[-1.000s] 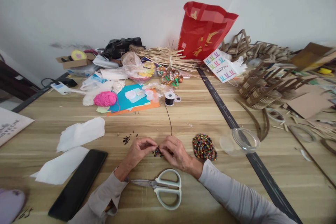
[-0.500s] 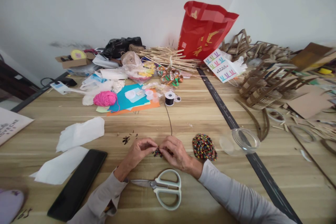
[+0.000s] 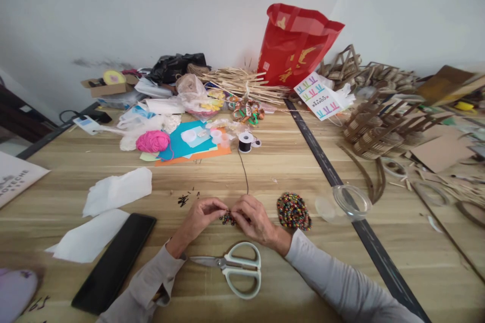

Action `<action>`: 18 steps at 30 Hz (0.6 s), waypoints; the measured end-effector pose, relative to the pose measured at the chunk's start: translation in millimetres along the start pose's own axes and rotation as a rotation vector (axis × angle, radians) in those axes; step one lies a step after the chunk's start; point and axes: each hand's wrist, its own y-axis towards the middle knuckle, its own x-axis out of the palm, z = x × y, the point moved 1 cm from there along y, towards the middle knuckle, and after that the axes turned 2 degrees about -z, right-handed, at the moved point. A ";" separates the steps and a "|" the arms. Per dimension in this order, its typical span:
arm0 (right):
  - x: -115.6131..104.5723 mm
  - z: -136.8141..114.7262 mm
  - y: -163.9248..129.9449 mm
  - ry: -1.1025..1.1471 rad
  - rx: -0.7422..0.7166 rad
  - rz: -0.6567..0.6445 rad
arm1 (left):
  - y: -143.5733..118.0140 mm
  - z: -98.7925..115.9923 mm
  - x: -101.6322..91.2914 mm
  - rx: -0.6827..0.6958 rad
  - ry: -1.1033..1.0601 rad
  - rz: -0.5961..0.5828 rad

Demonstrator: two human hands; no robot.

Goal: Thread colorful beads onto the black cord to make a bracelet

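Note:
My left hand point(image 3: 201, 218) and my right hand point(image 3: 254, 219) meet fingertip to fingertip over a small cluster of dark and coloured beads point(image 3: 227, 219). Both are closed in a pinch. From a spool point(image 3: 245, 142) the black cord point(image 3: 244, 171) runs down to my right hand, which grips it. What sits between my left fingertips is too small to make out. Right of my hands lies a coil of multicoloured bead strings point(image 3: 293, 211). Scissors with pale handles point(image 3: 242, 270) rest between my forearms. Short black cord pieces point(image 3: 183, 200) are scattered to the left.
A black case point(image 3: 113, 262) and white paper sheets point(image 3: 117, 192) lie on the left. Pink yarn point(image 3: 152, 141) and coloured paper are farther back. A clear round container point(image 3: 352, 203) stands right, near small woven baskets point(image 3: 375, 133). A red bag point(image 3: 299, 45) is behind.
The view has shifted very slightly. Both hands stay pinched together over the beads, with almost no visible movement.

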 end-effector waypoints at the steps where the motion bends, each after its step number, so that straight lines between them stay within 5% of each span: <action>1: -0.1 -0.3 0.0 0.000 0.002 0.001 | -0.1 -0.3 -0.1 0.000 0.004 0.002; 18: 4.2 -0.8 -1.3 -0.071 -0.017 -0.002 | 0.6 1.1 -0.5 0.028 0.002 0.002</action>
